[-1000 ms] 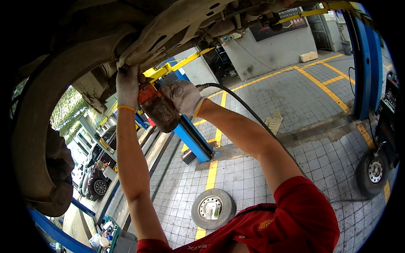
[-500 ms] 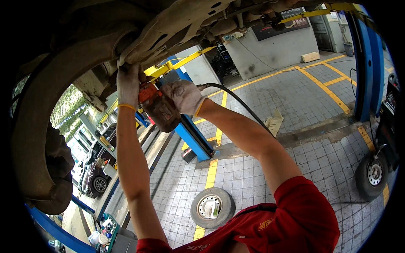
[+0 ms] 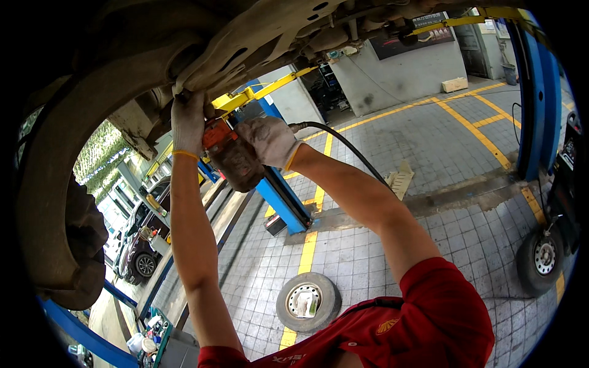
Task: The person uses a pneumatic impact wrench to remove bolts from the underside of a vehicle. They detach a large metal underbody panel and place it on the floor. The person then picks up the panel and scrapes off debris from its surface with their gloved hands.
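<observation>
My left hand point(image 3: 188, 122), in a white work glove, reaches up to the dark car underbody point(image 3: 239, 43) beside the front of a grimy orange impact wrench point(image 3: 228, 156); its fingers are curled at the underbody, and what they grip is hidden. My right hand point(image 3: 267, 141), in a stained white glove, is wrapped round the wrench's handle. A black air hose point(image 3: 343, 140) runs from a fitting by that hand down behind my right arm. A curved dark suspension part point(image 3: 58, 184) hangs at the left.
A yellow lift arm point(image 3: 270, 86) and blue posts point(image 3: 531, 122) surround me. A loose wheel point(image 3: 331, 303) lies on the tiled floor below, another wheel point(image 3: 534, 270) stands right by dark equipment point(image 3: 561, 184), and a tool cart point(image 3: 169, 343) is lower left. A parked car point(image 3: 135, 245) stands left.
Both hands and the wrench stay at the underbody almost unmoved. The background has shifted slightly in the view, as if my head turned a little.
</observation>
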Demonstrator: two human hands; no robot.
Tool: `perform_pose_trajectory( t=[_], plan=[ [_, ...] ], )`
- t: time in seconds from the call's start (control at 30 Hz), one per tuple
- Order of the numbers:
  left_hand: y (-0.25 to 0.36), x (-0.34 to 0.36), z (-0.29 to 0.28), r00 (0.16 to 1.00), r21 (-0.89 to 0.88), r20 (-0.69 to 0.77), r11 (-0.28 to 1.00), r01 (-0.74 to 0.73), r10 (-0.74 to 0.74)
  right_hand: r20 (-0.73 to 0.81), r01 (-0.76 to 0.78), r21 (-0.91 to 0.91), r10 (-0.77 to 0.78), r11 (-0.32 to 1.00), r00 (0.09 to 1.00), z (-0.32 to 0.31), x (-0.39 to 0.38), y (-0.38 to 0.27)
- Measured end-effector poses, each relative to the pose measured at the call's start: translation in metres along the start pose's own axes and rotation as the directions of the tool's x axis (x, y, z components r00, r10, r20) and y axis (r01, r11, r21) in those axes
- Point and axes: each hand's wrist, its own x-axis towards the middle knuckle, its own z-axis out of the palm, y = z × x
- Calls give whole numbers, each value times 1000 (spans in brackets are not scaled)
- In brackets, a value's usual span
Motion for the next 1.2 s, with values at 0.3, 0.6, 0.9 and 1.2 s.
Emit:
perform_pose_trajectory(
  t=[0.3, 0.6, 0.9, 1.2],
  plan=[
    [-4, 5, -3, 998, 33, 46, 998, -44, 43, 19, -59, 122, 57, 991, 998, 0, 1, -5],
    [-7, 8, -3, 1000, 50, -4, 998, -27, 27, -63, -17, 108, 24, 994, 998, -1, 1, -5],
    [13, -6, 7, 1000, 15, -13, 1000, -26, 26, -115, 41, 85, -31, 996, 993, -1, 1, -1],
    [5, -1, 3, 1000, 4, 4, 1000, 7, -7, -8, -27, 59, 27, 998, 1000, -5, 0, -4]
  ],
)
